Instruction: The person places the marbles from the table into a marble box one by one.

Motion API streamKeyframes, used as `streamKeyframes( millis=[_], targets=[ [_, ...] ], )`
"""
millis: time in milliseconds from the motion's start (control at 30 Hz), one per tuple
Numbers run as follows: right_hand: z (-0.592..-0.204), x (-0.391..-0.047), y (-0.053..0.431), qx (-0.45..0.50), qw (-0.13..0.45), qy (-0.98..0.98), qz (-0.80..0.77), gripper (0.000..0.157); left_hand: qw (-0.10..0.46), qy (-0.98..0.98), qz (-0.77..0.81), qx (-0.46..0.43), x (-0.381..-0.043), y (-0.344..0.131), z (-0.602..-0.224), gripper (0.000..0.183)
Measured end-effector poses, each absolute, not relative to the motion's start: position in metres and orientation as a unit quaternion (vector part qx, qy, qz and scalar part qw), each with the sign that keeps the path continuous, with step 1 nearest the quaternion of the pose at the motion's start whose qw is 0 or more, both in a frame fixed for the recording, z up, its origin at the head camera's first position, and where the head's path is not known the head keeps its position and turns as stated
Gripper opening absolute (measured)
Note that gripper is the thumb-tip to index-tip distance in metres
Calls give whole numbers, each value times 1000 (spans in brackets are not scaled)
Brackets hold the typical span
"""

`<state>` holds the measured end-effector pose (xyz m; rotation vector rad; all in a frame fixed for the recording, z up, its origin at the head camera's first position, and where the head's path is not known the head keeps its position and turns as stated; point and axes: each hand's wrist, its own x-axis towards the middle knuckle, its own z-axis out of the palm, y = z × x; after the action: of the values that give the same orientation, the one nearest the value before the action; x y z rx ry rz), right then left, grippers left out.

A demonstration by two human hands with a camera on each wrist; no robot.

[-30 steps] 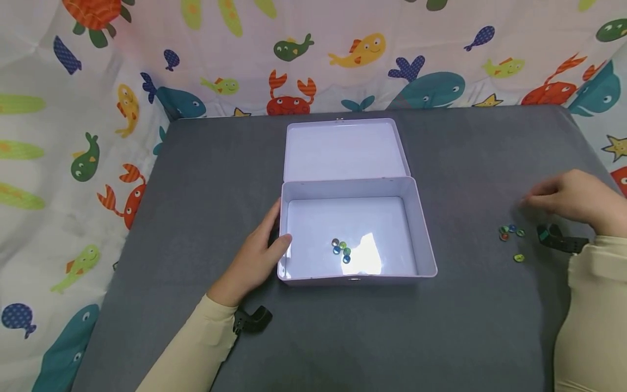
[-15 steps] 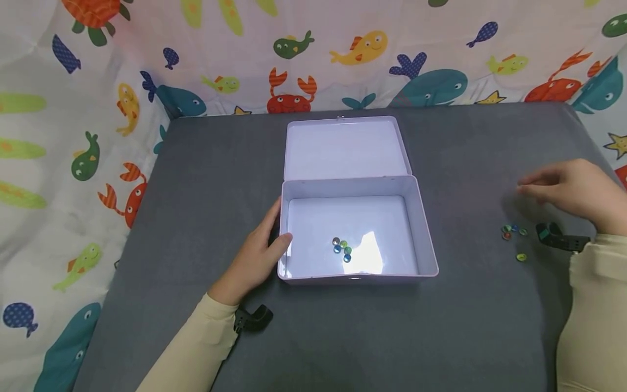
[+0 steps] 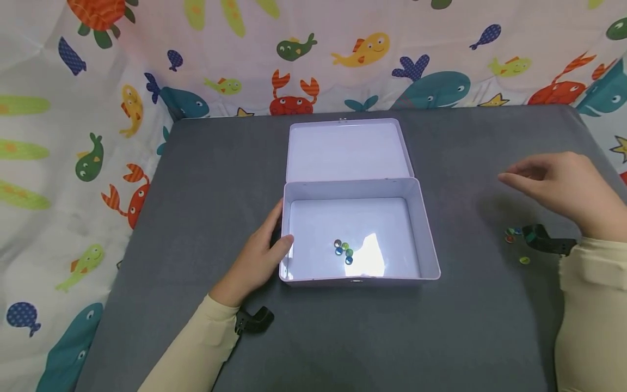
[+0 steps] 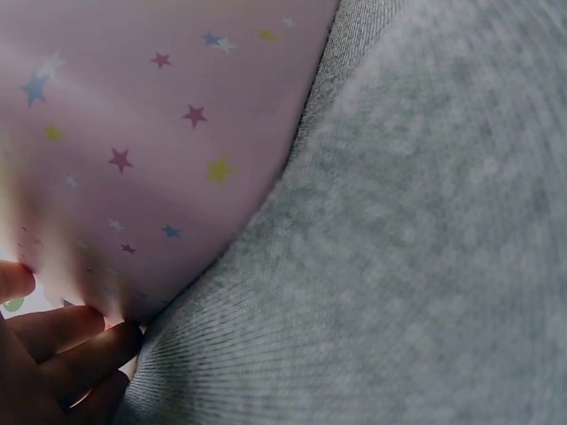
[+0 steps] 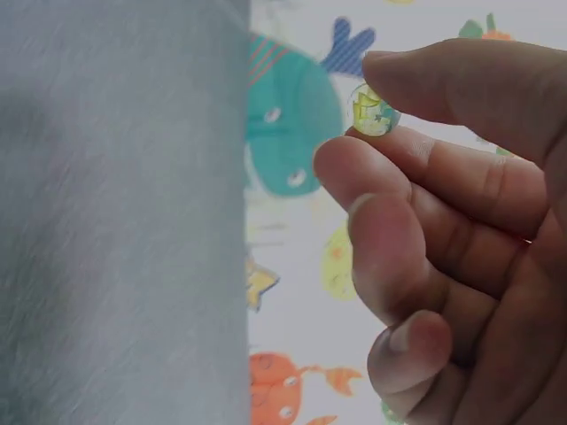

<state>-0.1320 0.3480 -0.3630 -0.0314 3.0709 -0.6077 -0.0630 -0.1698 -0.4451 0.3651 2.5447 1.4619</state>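
An open tin box (image 3: 427, 234) stands on the table with its lid (image 3: 349, 151) laid back. Several glass marbles (image 3: 339, 251) lie together on its floor. My left hand (image 3: 251, 262) holds the box's left side, thumb over the rim and fingers along the outer wall. That wall (image 4: 159, 133) is pink with stars in the left wrist view. Between thumb and index finger my right hand (image 5: 452, 186) pinches a clear marble (image 5: 372, 112) with yellow-green inside. In the head view the right hand (image 3: 568, 188) is above the table, right of the box; the marble is hidden there.
More marbles (image 3: 524, 261) lie on the grey tabletop (image 3: 470, 326) below the right hand, partly covered by the wrist camera (image 3: 548, 241). A curtain with sea animals (image 3: 235, 49) hangs behind and to the left of the table.
My right hand has risen from near the loose marbles and moved left towards the box. The left hand still holds the box in the same place.
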Motion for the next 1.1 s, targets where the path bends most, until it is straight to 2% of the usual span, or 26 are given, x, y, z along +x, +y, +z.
streamKeyframes(
  millis=[500,1100],
  targets=[
    [-326,-118,290,-77,-31,981,-175,27,87,859,491,115,-61,-172,-447,75],
    [-311,-126,246,-146,-35,970,-193,21,84,860,489,117,-62,-170,-446,75]
  ],
)
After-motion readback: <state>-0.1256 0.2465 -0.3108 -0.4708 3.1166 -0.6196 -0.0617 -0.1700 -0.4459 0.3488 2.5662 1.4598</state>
